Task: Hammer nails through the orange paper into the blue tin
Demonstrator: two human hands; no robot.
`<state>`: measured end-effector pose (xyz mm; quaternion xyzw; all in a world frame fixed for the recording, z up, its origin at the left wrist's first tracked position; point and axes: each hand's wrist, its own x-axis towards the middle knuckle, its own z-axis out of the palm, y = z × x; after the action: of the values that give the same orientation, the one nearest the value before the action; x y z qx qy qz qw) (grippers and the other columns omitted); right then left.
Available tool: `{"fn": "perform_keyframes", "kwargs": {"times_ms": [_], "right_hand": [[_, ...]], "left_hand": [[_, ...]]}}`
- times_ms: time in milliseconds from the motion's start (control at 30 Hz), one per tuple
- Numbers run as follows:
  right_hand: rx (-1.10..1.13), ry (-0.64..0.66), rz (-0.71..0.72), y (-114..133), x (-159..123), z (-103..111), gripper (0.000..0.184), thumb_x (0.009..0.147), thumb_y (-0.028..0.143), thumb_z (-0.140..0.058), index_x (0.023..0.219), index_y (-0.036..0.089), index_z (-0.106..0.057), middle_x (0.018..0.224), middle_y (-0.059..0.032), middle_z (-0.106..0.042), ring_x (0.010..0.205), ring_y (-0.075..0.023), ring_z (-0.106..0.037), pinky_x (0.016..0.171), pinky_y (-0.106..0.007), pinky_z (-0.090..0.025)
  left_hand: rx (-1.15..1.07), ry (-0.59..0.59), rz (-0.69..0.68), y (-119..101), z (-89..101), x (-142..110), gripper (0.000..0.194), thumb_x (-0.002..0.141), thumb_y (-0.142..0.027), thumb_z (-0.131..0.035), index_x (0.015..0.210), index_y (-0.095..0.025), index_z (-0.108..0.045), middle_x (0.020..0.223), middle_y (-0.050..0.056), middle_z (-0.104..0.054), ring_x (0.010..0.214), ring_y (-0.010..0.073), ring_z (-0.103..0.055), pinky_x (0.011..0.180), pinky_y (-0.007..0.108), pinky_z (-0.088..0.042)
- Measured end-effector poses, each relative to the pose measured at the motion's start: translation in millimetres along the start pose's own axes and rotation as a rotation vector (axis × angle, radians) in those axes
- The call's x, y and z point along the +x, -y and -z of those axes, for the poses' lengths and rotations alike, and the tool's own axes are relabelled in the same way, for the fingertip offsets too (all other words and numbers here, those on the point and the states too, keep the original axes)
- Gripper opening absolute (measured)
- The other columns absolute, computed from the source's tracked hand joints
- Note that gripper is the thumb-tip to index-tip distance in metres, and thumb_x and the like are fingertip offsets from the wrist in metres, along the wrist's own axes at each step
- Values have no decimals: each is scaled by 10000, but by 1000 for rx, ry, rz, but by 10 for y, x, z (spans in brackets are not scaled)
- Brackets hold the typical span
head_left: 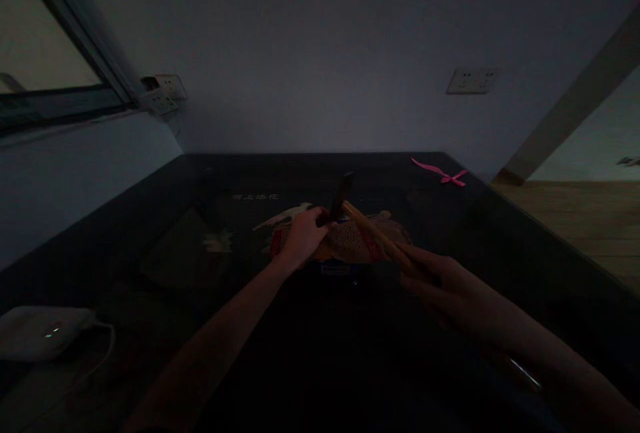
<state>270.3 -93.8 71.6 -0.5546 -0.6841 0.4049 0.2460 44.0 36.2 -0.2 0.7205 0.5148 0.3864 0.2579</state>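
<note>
In dim light, my right hand (435, 279) is wrapped round the wooden handle (373, 229) of a hammer-like tool. A dark, narrow head (343, 191) stands at the handle's far end, tilted upward; its exact kind is hard to make out. My left hand (305, 234) is closed on the lower left end of that dark head, with its fingertips partly hidden. Beneath both hands lies a patterned package (347, 239) in beige and red. A small blue label (335, 269) shows along its near side.
A pink ribbon (453, 178) rests at the far right of the black table (310, 166). At the near left is a white device (45, 333) with a cable. Wall sockets (471, 81) sit above the table, and a shiny thin object (524, 374) lies under my right forearm.
</note>
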Motion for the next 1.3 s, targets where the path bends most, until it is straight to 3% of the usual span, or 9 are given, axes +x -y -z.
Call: {"fn": "perform_keyframes", "kwargs": {"times_ms": [100,233,367,600,767,900,1100,1300], "right_hand": [[4,-9,4,21,-17,-3,524,864,323,-544,1361,160,-515,719,9,-584,568,-139,-524,459,-218,-445],[53,-12,-52,31,-39,-17,591,878,360,-510,1430,170,-421,564,74,-427,414,-106,-373,339,-195,-331],[39,26,-58,-6,-29,-28,538,851,317,-540,1375,203,-495,612,49,-491,447,-118,-445,377,-210,-390],[65,-14,-58,29,-39,-24,576,858,346,-530,1402,172,-451,562,78,-430,415,-102,-391,360,-198,-353],[-4,-19,-9,18,-14,-18,489,815,299,-570,1295,205,-586,663,19,-599,524,-154,-546,424,-228,-445],[-41,-68,8,-6,-13,-12,540,830,324,-556,1355,200,-529,798,-11,-676,581,-177,-596,483,-264,-497],[-11,-16,20,-17,-2,-33,488,845,304,-525,1326,231,-562,675,14,-628,537,-173,-577,453,-246,-463],[-7,-25,-14,40,-27,-19,590,857,327,-517,1418,156,-446,615,39,-524,481,-131,-462,397,-216,-389]], "left_hand": [[5,-12,-10,4,-8,2,32,781,-154,-654,808,-146,-671,808,56,-720,757,184,-667,688,283,-493],[5,-24,-25,0,-5,-3,22,785,-166,-647,792,-159,-667,779,41,-714,735,178,-662,674,276,-496],[32,-16,-28,-15,8,-9,22,781,-161,-659,800,-158,-670,822,58,-723,770,195,-670,706,289,-500],[50,-13,-15,-31,9,-11,13,782,-153,-658,780,-160,-669,778,45,-714,736,184,-662,670,273,-489],[96,-8,-23,-24,11,-4,29,777,-165,-672,803,-151,-675,810,61,-721,755,196,-663,687,288,-489],[57,-5,-26,-9,4,-3,29,793,-158,-645,803,-152,-671,799,54,-717,748,184,-665,680,273,-490],[80,-6,-29,33,-10,1,48,780,-187,-667,815,-156,-676,802,51,-719,744,190,-658,685,286,-491],[20,-9,-27,9,-2,4,29,789,-150,-648,799,-151,-675,789,52,-716,746,184,-665,687,277,-490]]}}
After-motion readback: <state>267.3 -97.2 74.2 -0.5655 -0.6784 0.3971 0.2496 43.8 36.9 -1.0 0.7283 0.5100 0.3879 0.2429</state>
